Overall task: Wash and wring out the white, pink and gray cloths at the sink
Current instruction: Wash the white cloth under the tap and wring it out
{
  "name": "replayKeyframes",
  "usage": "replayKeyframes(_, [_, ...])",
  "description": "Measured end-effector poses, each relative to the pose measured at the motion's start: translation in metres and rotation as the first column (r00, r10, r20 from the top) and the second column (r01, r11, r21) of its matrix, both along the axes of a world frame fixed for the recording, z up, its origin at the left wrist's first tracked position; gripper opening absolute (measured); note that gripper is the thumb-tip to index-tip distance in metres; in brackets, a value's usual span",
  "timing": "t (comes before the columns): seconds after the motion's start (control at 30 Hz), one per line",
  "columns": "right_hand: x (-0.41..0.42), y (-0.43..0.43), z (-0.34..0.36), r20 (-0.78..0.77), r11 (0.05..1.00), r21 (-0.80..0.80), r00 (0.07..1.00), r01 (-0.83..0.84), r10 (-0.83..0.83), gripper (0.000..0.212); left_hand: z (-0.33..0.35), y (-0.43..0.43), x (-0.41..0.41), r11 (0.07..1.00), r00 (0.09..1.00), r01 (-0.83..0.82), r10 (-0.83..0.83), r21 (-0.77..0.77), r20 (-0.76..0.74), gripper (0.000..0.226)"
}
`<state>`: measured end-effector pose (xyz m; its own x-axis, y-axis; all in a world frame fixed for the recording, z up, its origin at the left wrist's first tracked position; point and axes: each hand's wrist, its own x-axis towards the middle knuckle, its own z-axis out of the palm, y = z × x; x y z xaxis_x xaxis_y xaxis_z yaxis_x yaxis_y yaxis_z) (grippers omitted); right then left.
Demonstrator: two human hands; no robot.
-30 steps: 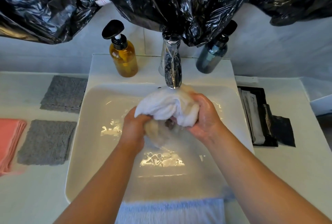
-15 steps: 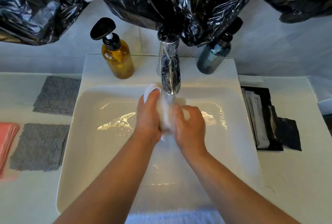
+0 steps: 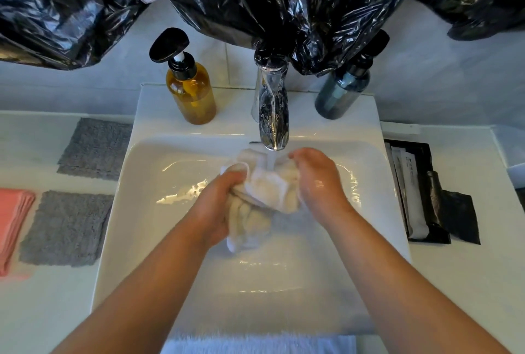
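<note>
1. Bunched white cloth (image 3: 264,191) sits mid-sink (image 3: 159,171), under the running tap (image 3: 272,115).
2. Left grip (image 3: 216,206) clenched round its left side; right grip (image 3: 318,180) pinching its right side.
3. Likely soaked: soft, floppy, heavy, slippery. Take the bunched ends to wring.
4. Two gray cloths (image 3: 68,228) and a pink cloth (image 3: 12,225) lie near the counter (image 3: 42,311) left edge.

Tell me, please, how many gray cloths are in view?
2: far gray cloth left of the sink, near gray cloth beside the pink cloth; others may be hidden.
</note>
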<state>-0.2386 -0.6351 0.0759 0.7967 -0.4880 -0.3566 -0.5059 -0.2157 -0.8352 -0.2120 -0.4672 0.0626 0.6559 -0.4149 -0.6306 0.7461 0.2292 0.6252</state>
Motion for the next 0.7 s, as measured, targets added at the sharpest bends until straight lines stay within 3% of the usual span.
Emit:
replayKeyframes(0.1, [-0.019,0.000,0.003,0.076,0.990,0.133,0.996,0.038,-0.049,0.024,0.010,0.003,-0.005,0.988,0.993,-0.113,0.110,-0.106,-0.037,0.038])
replayKeyframes(0.23, [-0.042,0.035,0.011,0.160,0.977,0.211,0.985,0.023,-0.057,0.023,0.018,-0.023,-0.008,0.991,0.994,-0.111,0.109,-0.077,-0.024,0.083])
replayKeyframes(0.27, [-0.045,0.042,0.011,0.187,0.987,0.159,0.981,0.028,-0.058,0.023,0.017,-0.029,-0.007,0.992,0.993,-0.121,0.121,-0.033,-0.001,0.082])
replayKeyframes(0.37, [-0.044,0.053,0.012,0.236,0.994,-0.007,0.966,0.108,-0.103,0.026,0.012,-0.039,-0.005,0.980,0.984,-0.145,0.129,0.135,0.123,0.032])
replayKeyframes(0.43, [-0.037,0.052,0.014,0.237,0.987,-0.083,0.965,0.138,-0.115,0.035,0.013,-0.042,-0.003,0.983,0.982,-0.109,0.084,0.146,0.167,0.016])
replayKeyframes(0.6, [-0.011,0.041,0.017,0.042,0.983,-0.170,0.997,0.070,-0.064,0.047,0.008,-0.037,0.010,0.950,0.965,-0.025,-0.058,0.310,0.255,0.016])
replayKeyframes(0.7, [0.000,0.029,0.015,-0.060,0.998,-0.056,0.998,0.025,-0.028,0.028,0.002,-0.026,0.012,0.933,0.973,-0.013,-0.072,0.360,0.220,0.028])
